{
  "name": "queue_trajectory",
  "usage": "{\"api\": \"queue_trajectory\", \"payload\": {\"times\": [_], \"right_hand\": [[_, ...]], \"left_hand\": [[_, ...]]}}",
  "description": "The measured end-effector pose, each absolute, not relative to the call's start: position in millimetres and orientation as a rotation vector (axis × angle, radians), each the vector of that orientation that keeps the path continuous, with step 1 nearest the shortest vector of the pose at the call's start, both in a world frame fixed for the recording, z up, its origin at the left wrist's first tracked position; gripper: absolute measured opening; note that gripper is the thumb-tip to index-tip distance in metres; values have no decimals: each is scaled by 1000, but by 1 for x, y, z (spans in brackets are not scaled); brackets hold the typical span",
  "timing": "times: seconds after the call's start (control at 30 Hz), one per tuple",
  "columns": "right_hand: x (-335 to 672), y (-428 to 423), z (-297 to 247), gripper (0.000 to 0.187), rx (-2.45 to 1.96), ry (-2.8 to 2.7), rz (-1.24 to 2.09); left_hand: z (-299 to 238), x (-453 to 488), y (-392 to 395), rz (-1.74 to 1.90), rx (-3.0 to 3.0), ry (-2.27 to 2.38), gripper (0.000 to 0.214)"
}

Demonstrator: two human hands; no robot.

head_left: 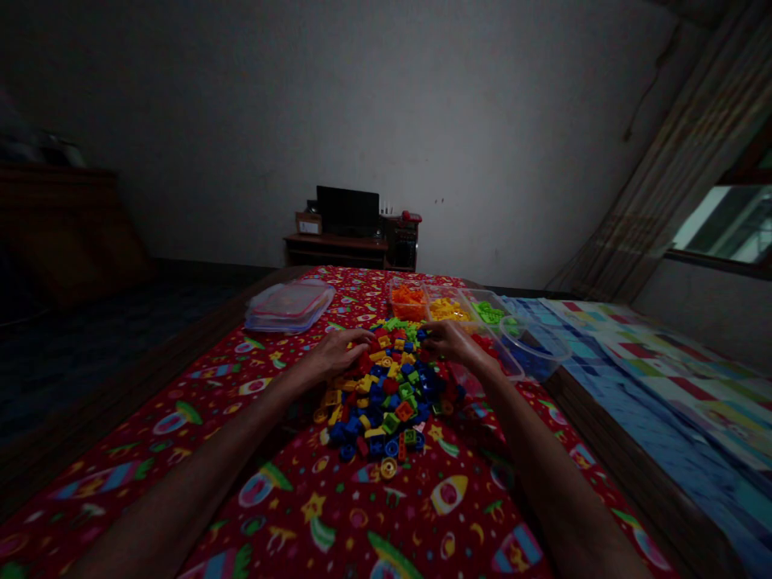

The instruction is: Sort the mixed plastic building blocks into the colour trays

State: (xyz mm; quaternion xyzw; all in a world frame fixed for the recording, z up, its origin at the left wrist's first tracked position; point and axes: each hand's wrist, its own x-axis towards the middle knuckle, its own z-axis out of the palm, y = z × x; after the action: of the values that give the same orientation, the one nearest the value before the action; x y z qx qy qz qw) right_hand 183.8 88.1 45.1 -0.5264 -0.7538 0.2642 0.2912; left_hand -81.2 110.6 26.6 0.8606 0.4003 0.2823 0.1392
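Observation:
A loose heap of toy building bricks [386, 394] in blue, yellow, red, green and orange lies on the red patterned tablecloth [338, 515]. At the heap's upper left edge is my left hand [338, 352], palm down, its fingers bent and apart, with nothing visible in them. My right hand [451, 339] reaches over the upper right of the heap. Its fingertips are pinched together at a small blue brick [424, 334]. Light green bricks [398, 324] lie at the far end of the heap, between the hands.
Clear containers hold orange pieces [408, 296], yellow pieces [449, 310] and green pieces [488, 312] behind my right hand. A round-rimmed tub [536, 354] with blue pieces stands right of them. Stacked clear lids [289, 305] lie at the far left. A bed [639, 402] adjoins the right side.

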Motion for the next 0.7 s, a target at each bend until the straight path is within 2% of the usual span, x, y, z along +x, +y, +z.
{"api": "queue_trajectory", "payload": {"times": [0.1, 0.2, 0.5, 0.7], "right_hand": [[185, 92, 43, 22, -1306, -1908, 922], [185, 94, 41, 14, -1229, -1884, 996], [181, 85, 47, 33, -1215, -1820, 1153], [176, 82, 54, 32, -1224, -1839, 1045]], "left_hand": [[37, -79, 103, 743, 2518, 1126, 35], [44, -75, 96, 708, 2572, 1101, 32], [24, -50, 82, 619, 2805, 718, 27], [20, -57, 83, 631, 2851, 658, 22]]}}
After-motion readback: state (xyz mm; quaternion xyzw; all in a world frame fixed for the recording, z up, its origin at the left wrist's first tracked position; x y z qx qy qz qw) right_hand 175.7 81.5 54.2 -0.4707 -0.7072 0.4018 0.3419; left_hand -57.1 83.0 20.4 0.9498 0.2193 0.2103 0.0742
